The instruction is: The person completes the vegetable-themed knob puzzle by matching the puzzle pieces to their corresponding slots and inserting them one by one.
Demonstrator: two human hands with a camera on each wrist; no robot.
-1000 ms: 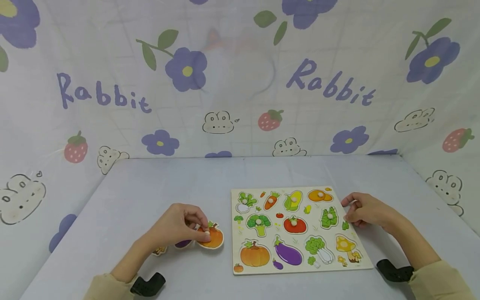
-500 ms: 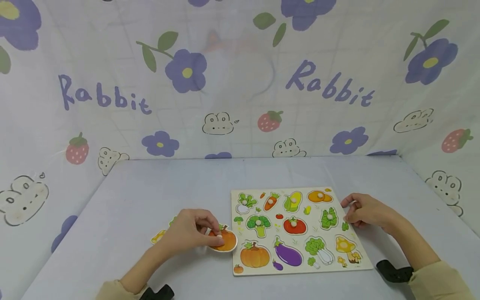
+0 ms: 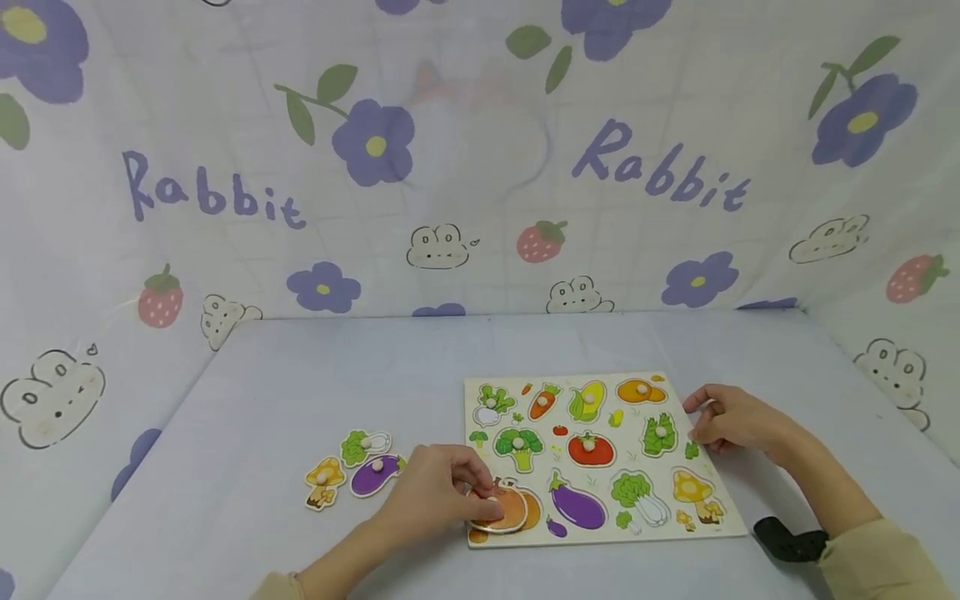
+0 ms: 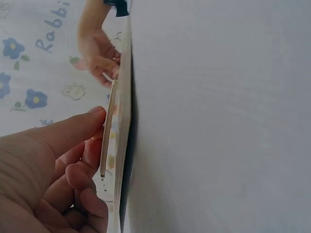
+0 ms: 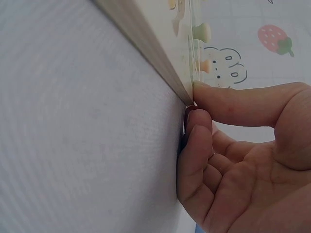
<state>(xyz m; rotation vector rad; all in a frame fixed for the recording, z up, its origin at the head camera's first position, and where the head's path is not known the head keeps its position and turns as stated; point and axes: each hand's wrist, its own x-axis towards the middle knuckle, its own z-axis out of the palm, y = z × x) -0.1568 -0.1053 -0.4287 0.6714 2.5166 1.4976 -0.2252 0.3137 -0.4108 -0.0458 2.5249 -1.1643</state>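
Well, pinched in my left hand (image 3: 438,493), the pumpkin piece (image 3: 513,511) hangs off-centre above the pumpkin slot (image 3: 534,509) of the puzzle board (image 3: 600,537); pressed so, it could jam. My right hand (image 3: 738,423) grips the board.

1. The head camera looked forward and down from above, well back; the patterned curtain (image 3: 465,167) filled its upper half, the pale table (image 3: 375,367) its lower half.
2. Your left-wrist camera sat close to your left hand (image 4: 53,174), which filled the lower left; the picture was turned sideways, so the board (image 4: 125,87) stood edge-on left of centre.
3. Your right-wrist camera looked closely too, also turned, with your right hand (image 5: 248,145) at lower right.
4. The head and left-wrist views shared both hands and the board.
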